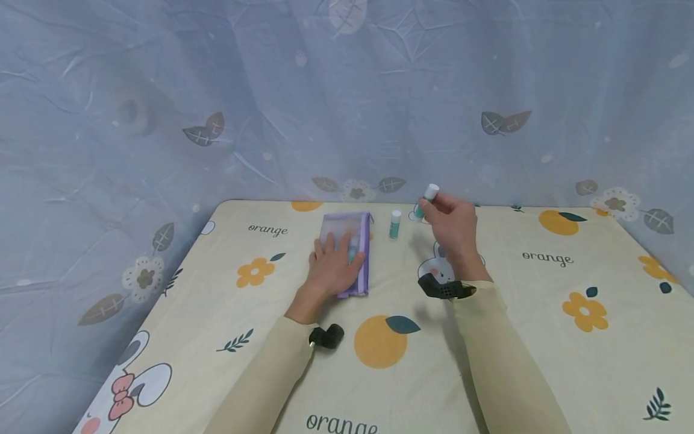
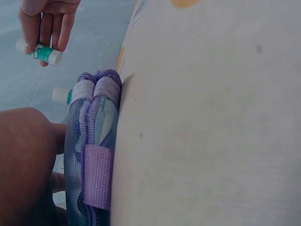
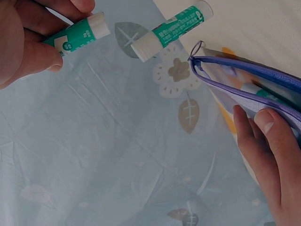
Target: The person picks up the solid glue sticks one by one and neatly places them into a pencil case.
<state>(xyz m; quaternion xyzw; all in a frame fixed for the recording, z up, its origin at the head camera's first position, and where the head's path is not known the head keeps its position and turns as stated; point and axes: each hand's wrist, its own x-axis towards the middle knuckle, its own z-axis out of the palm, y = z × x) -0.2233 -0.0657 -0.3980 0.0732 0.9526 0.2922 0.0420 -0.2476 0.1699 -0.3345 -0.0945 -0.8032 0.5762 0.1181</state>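
Note:
My right hand (image 1: 455,230) pinches a green glue stick with a white cap (image 1: 431,192) between thumb and fingers, tilted, near the back edge of the table. To its left a second green-and-white glue stick (image 1: 394,225) stands upright on the cloth. A see-through mesh pouch with purple zip trim (image 1: 365,265) lies left of that stick. Spread over the pouch is my left hand (image 1: 333,269), fingers extended and resting on it. Seen from the right wrist, the pouch's zip side gapes, and something green and white (image 3: 268,95) shows inside, partly hidden by the trim.
A cream tablecloth (image 1: 434,374) printed with oranges, flowers and rabbits covers the table. Behind and to the left hangs a blue-grey curtain (image 1: 347,120) with leaf prints, close against the table's back edge. Dark wrist straps (image 1: 447,288) sit on both sleeves.

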